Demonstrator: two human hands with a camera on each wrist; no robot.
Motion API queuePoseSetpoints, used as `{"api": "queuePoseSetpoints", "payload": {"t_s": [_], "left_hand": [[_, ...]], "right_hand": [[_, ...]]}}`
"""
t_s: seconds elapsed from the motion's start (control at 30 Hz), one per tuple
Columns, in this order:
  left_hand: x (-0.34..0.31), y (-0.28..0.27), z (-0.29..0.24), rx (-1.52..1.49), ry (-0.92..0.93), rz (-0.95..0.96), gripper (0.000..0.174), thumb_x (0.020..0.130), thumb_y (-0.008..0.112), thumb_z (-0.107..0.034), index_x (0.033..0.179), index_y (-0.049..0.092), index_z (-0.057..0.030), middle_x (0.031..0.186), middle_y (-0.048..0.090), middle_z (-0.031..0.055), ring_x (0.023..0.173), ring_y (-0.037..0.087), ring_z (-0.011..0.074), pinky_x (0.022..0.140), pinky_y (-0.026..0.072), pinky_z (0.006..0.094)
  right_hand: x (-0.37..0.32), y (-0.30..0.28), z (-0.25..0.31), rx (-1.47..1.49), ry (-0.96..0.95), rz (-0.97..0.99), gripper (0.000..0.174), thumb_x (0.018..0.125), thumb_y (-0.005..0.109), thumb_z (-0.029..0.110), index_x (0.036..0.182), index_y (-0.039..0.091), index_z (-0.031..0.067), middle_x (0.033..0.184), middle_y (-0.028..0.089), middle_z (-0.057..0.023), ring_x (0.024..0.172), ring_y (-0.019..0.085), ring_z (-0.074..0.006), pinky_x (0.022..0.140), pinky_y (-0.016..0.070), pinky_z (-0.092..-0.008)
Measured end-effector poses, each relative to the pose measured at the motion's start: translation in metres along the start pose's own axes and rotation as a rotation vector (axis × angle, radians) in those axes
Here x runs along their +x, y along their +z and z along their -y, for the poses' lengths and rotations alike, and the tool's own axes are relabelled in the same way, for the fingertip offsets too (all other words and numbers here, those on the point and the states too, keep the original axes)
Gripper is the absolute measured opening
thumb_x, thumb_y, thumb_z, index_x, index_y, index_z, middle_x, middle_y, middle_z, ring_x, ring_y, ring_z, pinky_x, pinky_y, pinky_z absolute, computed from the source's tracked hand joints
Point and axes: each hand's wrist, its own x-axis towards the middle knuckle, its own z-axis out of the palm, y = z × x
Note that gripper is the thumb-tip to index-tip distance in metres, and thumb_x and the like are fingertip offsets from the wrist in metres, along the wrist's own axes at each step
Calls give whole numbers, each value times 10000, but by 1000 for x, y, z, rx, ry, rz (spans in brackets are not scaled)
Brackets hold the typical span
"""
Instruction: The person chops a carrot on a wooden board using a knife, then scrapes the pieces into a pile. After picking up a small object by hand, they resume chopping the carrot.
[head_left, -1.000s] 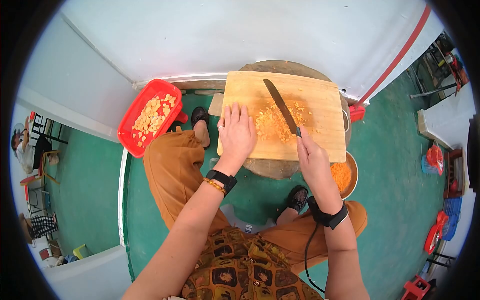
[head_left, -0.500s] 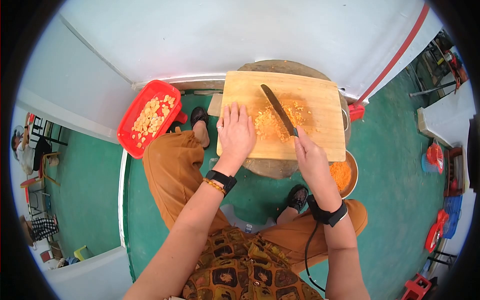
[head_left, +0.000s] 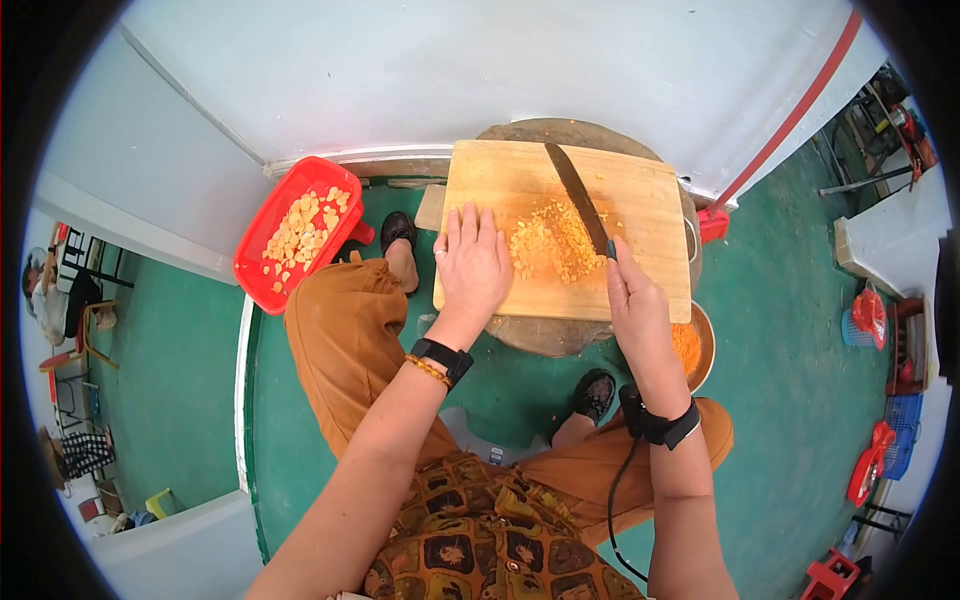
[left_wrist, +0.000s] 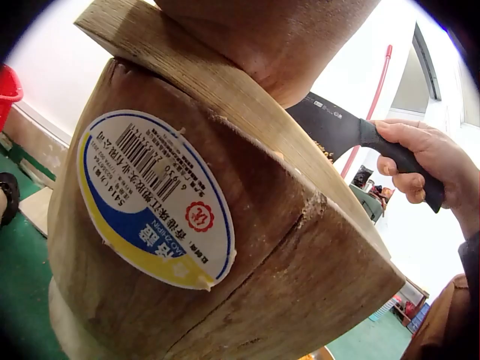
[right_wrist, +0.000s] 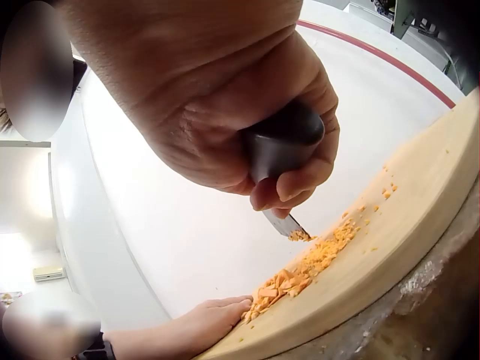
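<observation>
My left hand (head_left: 474, 262) lies flat, fingers extended, on the left part of the wooden cutting board (head_left: 655, 215). Chopped orange bits (head_left: 545, 245) are spread over the middle of the board, right of that hand. My right hand (head_left: 640, 305) grips the black handle (left_wrist: 405, 159) of a wide dark knife (head_left: 577, 195); its blade slants across the right side of the bits. In the right wrist view the fingers (right_wrist: 311, 161) curl round the handle, and bits cling by the blade (right_wrist: 289, 225).
The board rests on a round wooden block (left_wrist: 172, 195). A red basin (head_left: 253, 262) with orange slices is on the left. A bowl (head_left: 708, 345) of fine orange pieces stands at the lower right. A white wall (head_left: 420, 70) rises behind the board.
The right hand and knife have shifted right, the blade now at the right side of the bits. My left hand stays in place on the board.
</observation>
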Motion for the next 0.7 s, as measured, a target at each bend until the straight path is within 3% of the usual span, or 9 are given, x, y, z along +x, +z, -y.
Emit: {"api": "queuePoseSetpoints", "payload": {"t_s": [0.2,0.3,0.5,0.6,0.7], "left_hand": [[0,-1,0,7,-1,7,427,980,535,-243,1344,564,-20,1427,517,202,1337,459,390,1033,384,530],[0,0,0,3,-2,4,429,977,538,-242,1343,564,-21,1425,519,202,1335,461,389,1036,379,527],[1,0,0,1,-7,7,435,971,542,-239,1347,558,-21,1426,518,196,1336,461,386,1038,374,521],[-1,0,0,-2,5,-9,436,969,544,-236,1349,555,-21,1427,518,195,1338,460,385,1039,374,520],[0,0,0,2,7,1,436,969,543,-236,1348,555,-20,1431,516,195,1341,459,384,1046,370,518]], "right_hand": [[2,13,-18,-57,-94,-23,371,1025,544,209,1342,585,21,953,684,-287,875,684,-435,757,533,-474],[1,3,-6,-7,49,39,371,1025,542,207,1340,587,17,979,683,-294,901,684,-434,775,536,-470],[3,8,-17,-40,-55,-17,371,1024,543,209,1328,591,1,1002,681,-295,930,682,-433,786,536,-466],[2,2,-7,-6,70,12,369,1024,543,208,1318,594,-10,999,681,-295,929,681,-436,786,535,-466],[3,6,-17,0,-20,-15,363,1021,547,198,1310,598,-16,995,679,-299,926,680,-439,786,535,-465]]}}
